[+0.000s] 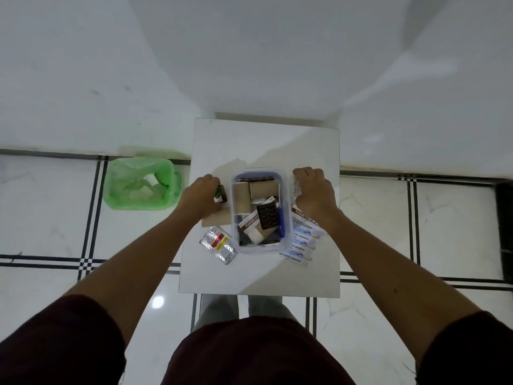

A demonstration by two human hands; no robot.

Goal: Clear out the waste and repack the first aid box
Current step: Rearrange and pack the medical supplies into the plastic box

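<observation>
Head view, looking down on a small white table [222, 140] set against a pale wall. A clear plastic box [261, 212] stands between the two hands, lid off, packed with tan bandage rolls [251, 194], a brown-and-white ointment carton [249, 222], a dark pill strip [268, 216] lying on top of the carton, and a blue-handled item [281, 222] along the wall nearest the right hand. Left hand [201, 194]: just beside the box's left wall, fingers curled around a small green and dark brown item [220, 193]; grip looks closed, exact contact partly hidden by the knuckles. A tan cardboard piece [215, 219] lies under and toward the wrist side of this hand. A silver foil sachet [219, 244] with red and yellow labels lies further back along the left forearm side, close to the box's near corner. Right hand [312, 191]: just beside the box's right wall, fingers bent down over white printed paper or packaging [295, 187]; cannot tell whether it pinches it or only presses on it. Behind the right wrist, a second ointment carton [306, 220] and a strip of antiseptic bandages [301, 245] lie on the table, touching one another. A bin with a green liner [141, 184] stands on the tiled floor, well out past the left hand, with scraps inside.
</observation>
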